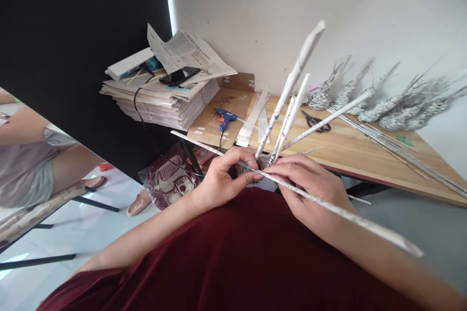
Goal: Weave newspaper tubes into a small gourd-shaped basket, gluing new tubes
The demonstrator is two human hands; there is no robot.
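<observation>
My left hand (222, 177) and my right hand (304, 187) are closed together in front of my dark red top, both gripping a small woven piece of rolled newspaper tubes (251, 170). Several long white tubes (292, 85) fan up and away from it. One long tube (339, 211) runs under my right hand's fingers toward the lower right. The woven base is mostly hidden by my fingers.
A wooden table (350, 155) carries a blue glue gun (225, 117), scissors (316, 121), loose tubes, and several finished woven cones (386, 107) along the wall. A newspaper stack (164, 99) with a phone (178, 76) sits at left. Another person sits at far left (32, 160).
</observation>
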